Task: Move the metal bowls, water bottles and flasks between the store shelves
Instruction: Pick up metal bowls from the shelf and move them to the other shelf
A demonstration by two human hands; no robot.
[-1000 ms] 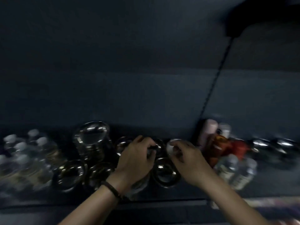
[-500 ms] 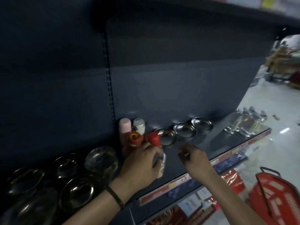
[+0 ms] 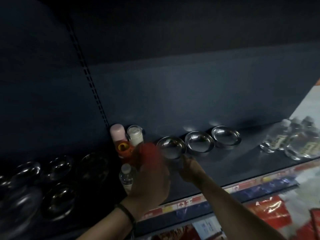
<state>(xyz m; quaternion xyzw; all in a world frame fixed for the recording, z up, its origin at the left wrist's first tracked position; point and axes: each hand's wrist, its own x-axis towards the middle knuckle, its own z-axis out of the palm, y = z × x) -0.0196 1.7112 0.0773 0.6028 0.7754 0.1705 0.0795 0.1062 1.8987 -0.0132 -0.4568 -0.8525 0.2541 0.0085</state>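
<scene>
The left forearm (image 3: pixel 103 228) rises from the bottom edge, left of centre, and slants up to the right; a dark band (image 3: pixel 127 213) circles its wrist; the left hand (image 3: pixel 150 177) turns its back to the camera, fingers pointing up and away; it is blurred, so its grip cannot be read. The right forearm (image 3: pixel 233 209) enters from the lower right corner and stretches up to the left, nearly straight; the right hand (image 3: pixel 189 168) lies just beside the left hand, to its right, fingers reaching forward; whether they pinch anything cannot be told.
</scene>
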